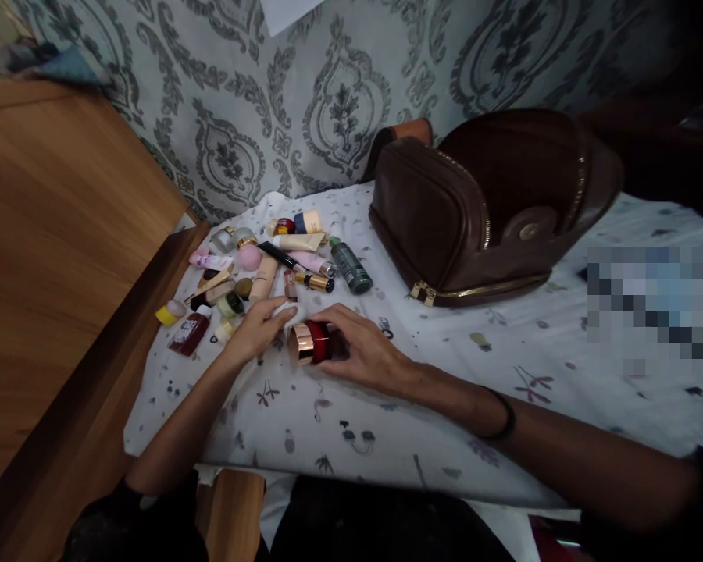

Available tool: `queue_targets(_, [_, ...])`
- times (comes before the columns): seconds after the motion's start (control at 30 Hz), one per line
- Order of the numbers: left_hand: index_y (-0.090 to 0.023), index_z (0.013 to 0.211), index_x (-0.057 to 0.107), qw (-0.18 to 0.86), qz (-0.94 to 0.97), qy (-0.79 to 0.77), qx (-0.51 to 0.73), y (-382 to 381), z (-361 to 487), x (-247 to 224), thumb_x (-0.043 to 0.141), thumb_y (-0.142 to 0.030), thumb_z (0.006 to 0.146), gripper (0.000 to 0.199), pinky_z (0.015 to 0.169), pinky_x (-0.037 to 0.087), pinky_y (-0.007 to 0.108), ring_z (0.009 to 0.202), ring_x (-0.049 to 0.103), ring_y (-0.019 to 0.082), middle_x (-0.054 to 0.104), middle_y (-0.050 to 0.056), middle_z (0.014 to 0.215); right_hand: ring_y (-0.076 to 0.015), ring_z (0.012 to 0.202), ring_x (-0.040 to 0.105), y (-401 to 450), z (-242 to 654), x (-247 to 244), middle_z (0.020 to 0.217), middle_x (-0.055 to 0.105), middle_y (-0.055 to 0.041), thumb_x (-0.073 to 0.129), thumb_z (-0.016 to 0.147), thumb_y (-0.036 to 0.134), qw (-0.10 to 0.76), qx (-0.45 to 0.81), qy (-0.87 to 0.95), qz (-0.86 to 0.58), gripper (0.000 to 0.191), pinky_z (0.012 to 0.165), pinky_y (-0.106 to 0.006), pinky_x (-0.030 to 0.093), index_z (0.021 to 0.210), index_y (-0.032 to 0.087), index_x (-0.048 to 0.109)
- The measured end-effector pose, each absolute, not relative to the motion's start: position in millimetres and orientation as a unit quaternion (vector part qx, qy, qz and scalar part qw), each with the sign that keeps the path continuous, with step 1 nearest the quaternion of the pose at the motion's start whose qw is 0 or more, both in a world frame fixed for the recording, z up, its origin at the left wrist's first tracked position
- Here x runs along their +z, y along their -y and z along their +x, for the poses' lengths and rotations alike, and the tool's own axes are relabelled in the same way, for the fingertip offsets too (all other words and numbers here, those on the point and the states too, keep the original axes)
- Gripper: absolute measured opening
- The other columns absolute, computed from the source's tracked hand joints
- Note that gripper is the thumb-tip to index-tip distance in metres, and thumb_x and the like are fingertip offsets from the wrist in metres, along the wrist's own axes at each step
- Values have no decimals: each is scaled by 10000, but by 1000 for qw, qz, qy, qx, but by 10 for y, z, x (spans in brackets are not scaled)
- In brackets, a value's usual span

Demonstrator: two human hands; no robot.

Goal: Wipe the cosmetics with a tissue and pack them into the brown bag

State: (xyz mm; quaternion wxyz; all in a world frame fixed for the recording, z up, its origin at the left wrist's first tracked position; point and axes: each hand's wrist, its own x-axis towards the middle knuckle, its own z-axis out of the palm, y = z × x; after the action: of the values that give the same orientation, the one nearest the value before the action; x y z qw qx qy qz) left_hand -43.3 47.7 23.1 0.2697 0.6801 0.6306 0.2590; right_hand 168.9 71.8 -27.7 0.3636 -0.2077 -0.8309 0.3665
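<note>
Between the bent fingers of the right hand, spread just wide enough to grip its sides, a red jar is held sideways, its rose-gold lid pointing left. Just beside that lid, the left hand has its fingers partly closed at a small whitish item, though whether they grip it I cannot tell. Beyond the left fingers lie assorted tubes and jars near a dark green bottle; beyond the right ones, an open brown bag rests on patterned white cloth.

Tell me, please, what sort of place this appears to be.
Probably a bedroom: a printed sheet lies spread as on a bed, with a wooden panel at the left and patterned wallpaper behind.
</note>
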Motion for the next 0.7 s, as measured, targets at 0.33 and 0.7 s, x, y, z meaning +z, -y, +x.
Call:
queue_targets(0.33, [-186,1285,524,373,643,-595,306,-94,-452,146,638,-366,823,509,927,488,352,1087,613,238,658,84,1222,-263,1080,637,-816,1681,-345,1180,649,-91,765,759,314,377,399,793,-264,532,950,-461,523,1234,223,544])
queue_targets(0.7, [-172,803,570,459,559,-611,323,-21,-280,164,731,-418,719,306,487,373,208,521,457,92,516,-62,618,-304,1048,582,-824,1729,-301,1082,623,-97,741,743,275,361,319,826,-292,426,912,-474,493,1135,204,592])
